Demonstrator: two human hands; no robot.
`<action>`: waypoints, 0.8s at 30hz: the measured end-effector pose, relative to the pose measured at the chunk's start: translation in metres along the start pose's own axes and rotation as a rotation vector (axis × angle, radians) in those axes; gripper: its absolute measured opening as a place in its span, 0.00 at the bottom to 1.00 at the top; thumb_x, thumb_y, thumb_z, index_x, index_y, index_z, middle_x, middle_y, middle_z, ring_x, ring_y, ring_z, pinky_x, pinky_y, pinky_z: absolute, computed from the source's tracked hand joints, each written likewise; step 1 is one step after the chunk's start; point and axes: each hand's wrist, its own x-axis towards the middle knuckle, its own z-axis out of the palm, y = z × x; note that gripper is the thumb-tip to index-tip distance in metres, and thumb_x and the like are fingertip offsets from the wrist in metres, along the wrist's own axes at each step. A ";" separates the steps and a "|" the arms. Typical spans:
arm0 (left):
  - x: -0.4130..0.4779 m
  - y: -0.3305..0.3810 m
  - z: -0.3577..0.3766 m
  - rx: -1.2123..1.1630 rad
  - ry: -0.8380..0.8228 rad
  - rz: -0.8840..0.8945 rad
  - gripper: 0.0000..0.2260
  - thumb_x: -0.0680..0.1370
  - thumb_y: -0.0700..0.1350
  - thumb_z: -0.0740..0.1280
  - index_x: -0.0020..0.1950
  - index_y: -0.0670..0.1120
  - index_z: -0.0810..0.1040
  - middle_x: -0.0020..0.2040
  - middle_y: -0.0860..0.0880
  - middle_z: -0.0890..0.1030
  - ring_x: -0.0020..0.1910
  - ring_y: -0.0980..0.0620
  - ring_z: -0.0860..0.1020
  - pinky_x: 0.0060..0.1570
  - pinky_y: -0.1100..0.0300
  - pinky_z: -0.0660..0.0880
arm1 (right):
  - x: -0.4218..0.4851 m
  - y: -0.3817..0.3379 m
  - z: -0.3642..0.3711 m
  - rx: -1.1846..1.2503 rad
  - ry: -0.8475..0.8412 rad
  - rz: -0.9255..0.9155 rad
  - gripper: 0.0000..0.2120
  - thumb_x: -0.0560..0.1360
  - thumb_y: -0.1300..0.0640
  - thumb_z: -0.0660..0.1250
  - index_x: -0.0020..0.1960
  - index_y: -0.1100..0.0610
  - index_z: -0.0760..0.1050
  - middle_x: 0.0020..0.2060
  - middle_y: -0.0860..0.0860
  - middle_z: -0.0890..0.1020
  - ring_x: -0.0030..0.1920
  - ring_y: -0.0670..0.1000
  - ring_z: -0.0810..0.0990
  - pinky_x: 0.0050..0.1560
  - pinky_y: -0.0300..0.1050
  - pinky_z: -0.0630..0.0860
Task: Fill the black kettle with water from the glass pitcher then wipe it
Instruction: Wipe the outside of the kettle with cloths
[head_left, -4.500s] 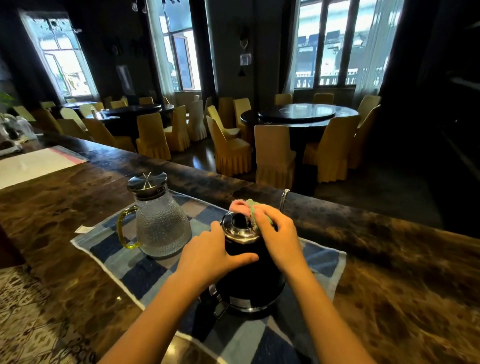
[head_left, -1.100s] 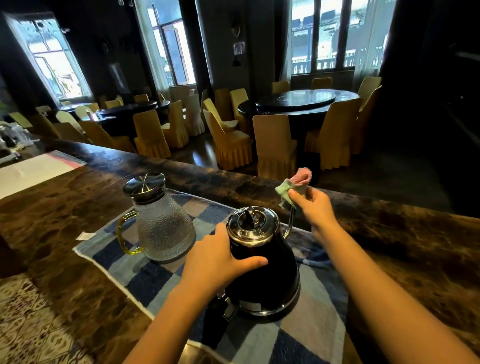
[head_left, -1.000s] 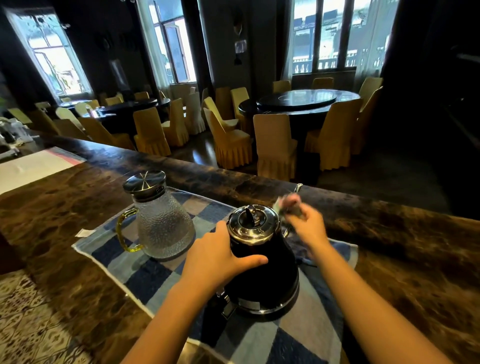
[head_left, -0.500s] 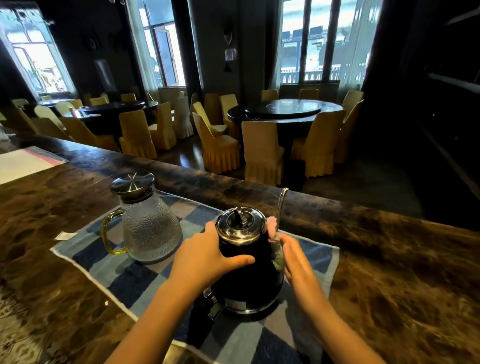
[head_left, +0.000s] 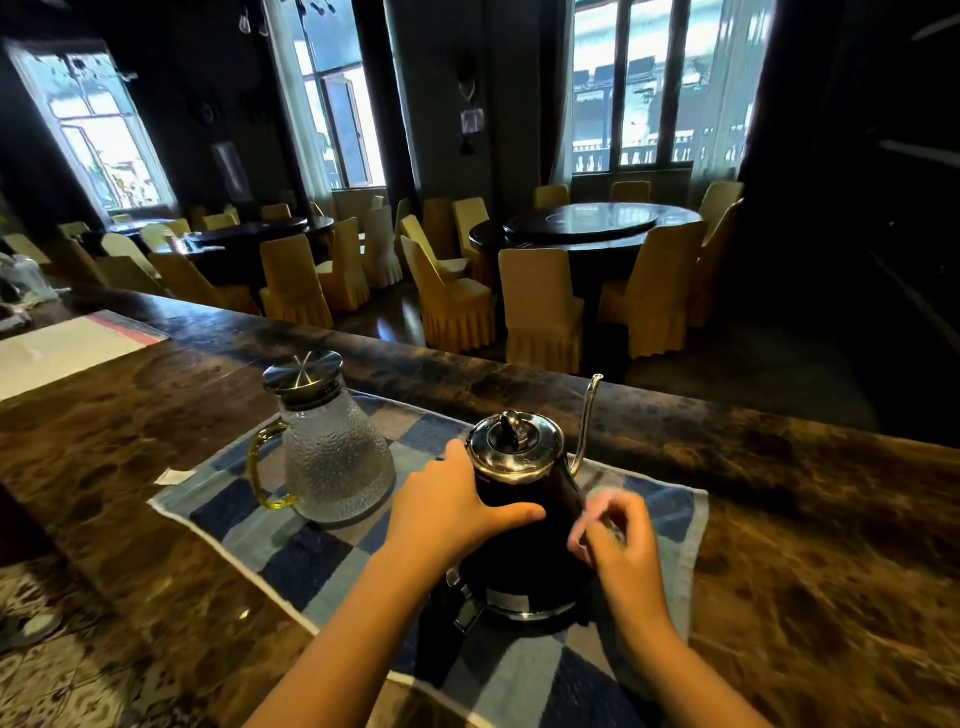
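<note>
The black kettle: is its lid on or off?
On. The shiny lid with its knob sits atop the black kettle.

A blue-checked cloth (head_left: 291, 561) lies spread on a brown marbled worktop (head_left: 831, 545), a scrap of paper (head_left: 169, 475) just off its corner and a white mat (head_left: 67, 349) well apart. Beyond, yellow-covered chairs (head_left: 543, 306) ring round dark tables (head_left: 597, 228) below tall bright windows (head_left: 660, 83).
</note>
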 end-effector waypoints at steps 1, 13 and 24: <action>0.000 0.000 0.000 0.002 0.006 0.006 0.39 0.61 0.72 0.68 0.60 0.47 0.66 0.57 0.47 0.79 0.56 0.46 0.78 0.44 0.57 0.74 | 0.006 -0.011 0.006 0.034 -0.035 -0.055 0.07 0.75 0.69 0.62 0.48 0.58 0.72 0.41 0.58 0.77 0.40 0.49 0.78 0.40 0.40 0.77; 0.001 -0.001 0.000 0.054 0.029 0.050 0.37 0.62 0.71 0.67 0.58 0.45 0.68 0.54 0.47 0.79 0.54 0.46 0.78 0.41 0.58 0.71 | 0.026 0.029 0.002 -0.204 -0.131 0.072 0.18 0.80 0.47 0.52 0.66 0.42 0.73 0.62 0.43 0.78 0.62 0.43 0.75 0.61 0.43 0.71; 0.004 -0.004 0.002 0.095 0.035 0.067 0.38 0.61 0.73 0.66 0.58 0.45 0.68 0.53 0.48 0.79 0.52 0.46 0.79 0.42 0.55 0.75 | 0.051 -0.018 0.025 -0.247 -0.064 -0.036 0.15 0.81 0.55 0.52 0.37 0.52 0.70 0.35 0.48 0.74 0.38 0.46 0.72 0.47 0.50 0.70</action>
